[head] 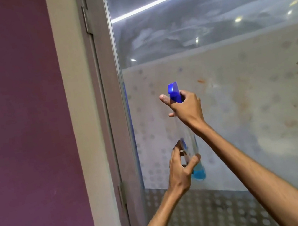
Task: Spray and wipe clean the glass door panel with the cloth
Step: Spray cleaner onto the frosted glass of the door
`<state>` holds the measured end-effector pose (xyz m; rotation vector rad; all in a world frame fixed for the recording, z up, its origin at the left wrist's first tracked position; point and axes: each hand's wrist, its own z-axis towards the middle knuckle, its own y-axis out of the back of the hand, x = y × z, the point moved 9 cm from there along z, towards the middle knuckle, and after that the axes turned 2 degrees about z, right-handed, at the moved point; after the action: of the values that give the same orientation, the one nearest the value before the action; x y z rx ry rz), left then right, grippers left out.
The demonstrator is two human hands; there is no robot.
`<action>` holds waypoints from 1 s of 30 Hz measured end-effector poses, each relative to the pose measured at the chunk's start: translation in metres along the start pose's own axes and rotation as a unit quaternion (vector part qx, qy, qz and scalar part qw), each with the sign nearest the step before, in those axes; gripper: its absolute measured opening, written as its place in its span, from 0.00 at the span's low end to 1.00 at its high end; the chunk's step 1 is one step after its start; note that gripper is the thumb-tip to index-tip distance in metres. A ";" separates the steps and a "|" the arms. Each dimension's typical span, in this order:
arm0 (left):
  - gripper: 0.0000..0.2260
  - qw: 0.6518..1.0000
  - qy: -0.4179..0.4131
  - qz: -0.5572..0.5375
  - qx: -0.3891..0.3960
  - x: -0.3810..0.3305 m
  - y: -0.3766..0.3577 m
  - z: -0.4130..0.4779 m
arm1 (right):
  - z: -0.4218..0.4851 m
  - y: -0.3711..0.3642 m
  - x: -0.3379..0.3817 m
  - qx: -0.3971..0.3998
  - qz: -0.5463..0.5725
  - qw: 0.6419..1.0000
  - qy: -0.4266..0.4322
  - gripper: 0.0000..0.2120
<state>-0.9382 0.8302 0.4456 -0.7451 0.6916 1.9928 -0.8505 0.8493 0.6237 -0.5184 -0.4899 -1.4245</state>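
At the far left is a purple wall [19,123], and next to it a grey door frame [111,99] with a hinge [87,20] near its top and another hinge lower down. To the right of the frame begins the glass door panel [241,108], which fills the rest of the view. Its upper part is clear and reflects ceiling lights. Its middle part is frosted with a dotted pattern, and brownish marks show on it towards the right.

In front of the glass, near the frame, the person holds a spray bottle [189,145] upright with both hands. The left hand [180,168] is loosely curled around the lower part of the clear bottle, just above the small amount of blue liquid at the bottom; I think it steadies the bottle. The right hand [185,107] is closed around the neck under the blue spray head [174,92], with one finger stretched forward beside the head, probably near the trigger. The nozzle seems to point at the glass, so I judge that the spraying step is in hand and the wiping is not yet begun.

No cloth is visible in this view, so I cannot tell where it is.
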 end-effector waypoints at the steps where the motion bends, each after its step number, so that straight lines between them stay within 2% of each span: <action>1: 0.43 1.000 -0.003 -0.002 0.006 0.004 0.007 0.009 | 0.004 -0.008 0.001 -0.005 -0.004 1.000 0.007 0.19; 4: 0.42 0.999 -0.019 -0.024 0.032 0.012 0.025 0.033 | 0.016 -0.026 0.003 -0.032 -0.022 0.999 0.016 0.19; 8: 0.28 0.998 -0.062 -0.015 0.030 0.017 0.058 0.068 | 0.036 -0.048 0.002 -0.050 -0.042 0.998 0.017 0.23; 11: 0.25 0.993 -0.083 0.044 -0.074 0.016 0.101 0.099 | 0.042 -0.057 0.001 -0.064 -0.034 0.997 0.021 0.25; 14: 0.23 0.962 -0.138 0.134 -0.195 0.001 0.150 0.132 | 0.041 -0.060 -0.001 -0.080 -0.042 0.996 0.025 0.24; 18: 0.26 0.926 -0.185 0.227 -0.239 -0.013 0.194 0.192 | 0.041 -0.077 -0.001 -0.065 -0.076 0.995 0.006 0.23; 22: 0.28 0.904 -0.206 0.302 -0.221 -0.001 0.211 0.231 | 0.044 -0.087 0.005 -0.076 -0.134 0.988 0.007 0.25; 26: 0.29 0.880 -0.233 0.363 -0.200 0.018 0.205 0.241 | 0.044 -0.089 0.019 -0.126 -0.233 0.963 0.038 0.26; 30: 0.29 0.873 -0.241 0.366 -0.213 0.023 0.204 0.244 | 0.039 -0.091 0.016 -0.143 -0.208 0.966 0.047 0.22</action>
<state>-1.1833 0.9202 0.6289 -0.1780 0.2277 2.9441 -0.9399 0.8539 0.6686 -0.5974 -0.3276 -1.9316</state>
